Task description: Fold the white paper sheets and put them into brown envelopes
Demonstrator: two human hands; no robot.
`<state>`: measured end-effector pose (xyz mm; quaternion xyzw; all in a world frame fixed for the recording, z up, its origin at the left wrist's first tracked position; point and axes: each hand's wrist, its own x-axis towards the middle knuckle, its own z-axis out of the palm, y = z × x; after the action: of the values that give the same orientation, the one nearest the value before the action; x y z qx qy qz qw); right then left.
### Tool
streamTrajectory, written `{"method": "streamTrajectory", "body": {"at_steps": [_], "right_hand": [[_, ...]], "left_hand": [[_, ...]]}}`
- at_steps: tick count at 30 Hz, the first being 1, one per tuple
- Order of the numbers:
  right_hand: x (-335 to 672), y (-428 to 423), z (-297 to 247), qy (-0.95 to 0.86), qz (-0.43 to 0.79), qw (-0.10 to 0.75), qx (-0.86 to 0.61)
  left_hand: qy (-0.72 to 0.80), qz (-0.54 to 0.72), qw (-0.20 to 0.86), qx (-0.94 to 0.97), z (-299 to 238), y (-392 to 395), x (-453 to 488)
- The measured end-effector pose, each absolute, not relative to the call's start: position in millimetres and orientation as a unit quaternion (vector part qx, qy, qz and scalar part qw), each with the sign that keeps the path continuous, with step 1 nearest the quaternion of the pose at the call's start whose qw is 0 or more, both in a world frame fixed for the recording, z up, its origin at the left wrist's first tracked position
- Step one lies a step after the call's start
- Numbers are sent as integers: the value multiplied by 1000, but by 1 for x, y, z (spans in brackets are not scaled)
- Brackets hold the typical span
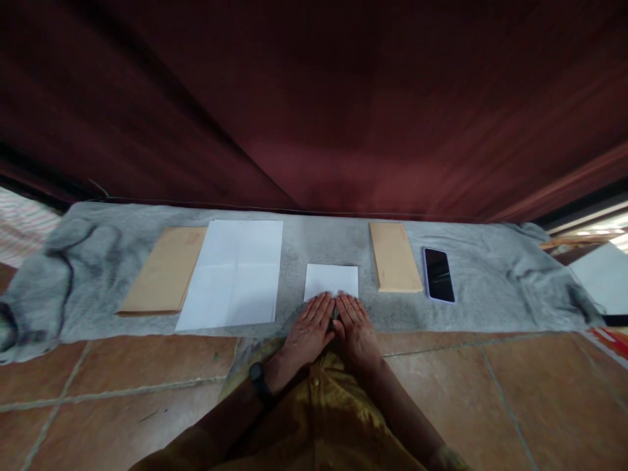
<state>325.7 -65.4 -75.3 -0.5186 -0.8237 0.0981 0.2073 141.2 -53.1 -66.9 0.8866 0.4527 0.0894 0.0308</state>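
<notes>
A small white piece of paper, seemingly folded, lies flat on the grey cloth in front of me. My left hand rests on its near left edge with the fingers stretched flat. Beside it, my right hand lies flat on the near right edge, fingertips almost meeting the left ones. Both hands cover the paper's near side. To the left is a stack of large white sheets, partly overlapping a brown envelope. Right of my hands sits a pile of narrow brown envelopes.
A smartphone with a purple edge lies right of the narrow envelopes. The grey cloth is rumpled at both ends. A dark red curtain hangs behind it, and floor tiles show along the near side.
</notes>
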Motion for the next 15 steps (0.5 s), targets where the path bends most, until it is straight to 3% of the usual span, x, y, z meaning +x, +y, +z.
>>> {"method": "streamTrajectory", "body": {"at_steps": [15], "right_hand": [[338,-74,-75,-804,84,209,-550]], "left_hand": [[484,72,-14,872,-74,-59,110]]}}
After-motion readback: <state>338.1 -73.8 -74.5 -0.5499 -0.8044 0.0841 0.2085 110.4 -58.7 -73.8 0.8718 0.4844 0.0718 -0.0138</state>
